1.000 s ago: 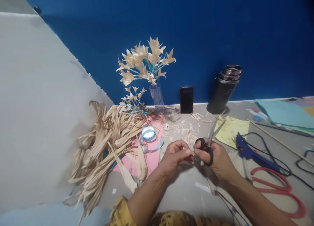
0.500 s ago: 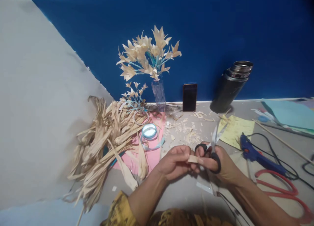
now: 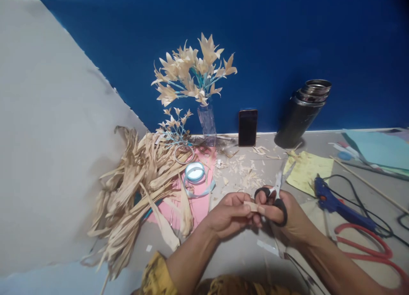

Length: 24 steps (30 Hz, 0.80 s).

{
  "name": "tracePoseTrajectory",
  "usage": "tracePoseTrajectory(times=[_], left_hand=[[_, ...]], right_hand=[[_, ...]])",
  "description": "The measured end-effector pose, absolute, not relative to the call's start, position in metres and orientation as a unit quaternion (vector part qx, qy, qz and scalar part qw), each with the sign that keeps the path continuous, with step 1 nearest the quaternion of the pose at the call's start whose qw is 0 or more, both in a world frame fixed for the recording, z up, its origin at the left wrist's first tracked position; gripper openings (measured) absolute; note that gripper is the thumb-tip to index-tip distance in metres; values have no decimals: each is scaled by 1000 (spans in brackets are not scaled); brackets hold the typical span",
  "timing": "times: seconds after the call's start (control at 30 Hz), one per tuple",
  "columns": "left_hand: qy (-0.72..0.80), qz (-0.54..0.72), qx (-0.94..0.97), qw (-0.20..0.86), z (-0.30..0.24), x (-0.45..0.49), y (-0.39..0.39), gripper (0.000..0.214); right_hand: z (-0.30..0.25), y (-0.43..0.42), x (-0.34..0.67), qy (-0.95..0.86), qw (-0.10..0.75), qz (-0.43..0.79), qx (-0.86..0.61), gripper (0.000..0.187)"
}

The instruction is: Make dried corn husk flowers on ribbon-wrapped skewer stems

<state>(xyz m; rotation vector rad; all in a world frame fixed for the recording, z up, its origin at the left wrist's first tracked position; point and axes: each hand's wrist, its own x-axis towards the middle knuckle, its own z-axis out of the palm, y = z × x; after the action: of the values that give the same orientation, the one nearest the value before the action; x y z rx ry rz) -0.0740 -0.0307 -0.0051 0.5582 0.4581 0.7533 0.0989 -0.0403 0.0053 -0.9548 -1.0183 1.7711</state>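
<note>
My left hand pinches one end of a small pale strip of dried corn husk. At its other end, the thumb of my right hand presses on the same strip. Black-handled scissors hang on the fingers of my right hand, blades parted and pointing up and away from me. Small husk scraps are scattered on the table just beyond both hands. To the left lies a heap of dried corn husks, partly over a pink sheet.
Husk flowers stand in a clear vase. A phone and an open flask are by the blue wall. On the right lie a blue glue gun, red-handled scissors and yellow paper. Light-blue ribbon lies left.
My left thumb has slid slightly along the husk strip, which is tilted a little differently. The scissors remain in my right hand, and the view has shifted slightly.
</note>
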Motion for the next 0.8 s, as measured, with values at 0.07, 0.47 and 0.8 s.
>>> tracePoseTrajectory(times=[0.07,0.47,0.8], left_hand=[[199,364,249,875,-4,-74,-30,43],[293,403,272,823,2,-71,-32,39],[369,400,328,772,2,-69,-33,39]], right_hand=[[7,-39,99,-396,444,710,-376,36],[5,-34,104,-390,440,721,-365,36],[2,-40,99,-425,415,683,-424,35]])
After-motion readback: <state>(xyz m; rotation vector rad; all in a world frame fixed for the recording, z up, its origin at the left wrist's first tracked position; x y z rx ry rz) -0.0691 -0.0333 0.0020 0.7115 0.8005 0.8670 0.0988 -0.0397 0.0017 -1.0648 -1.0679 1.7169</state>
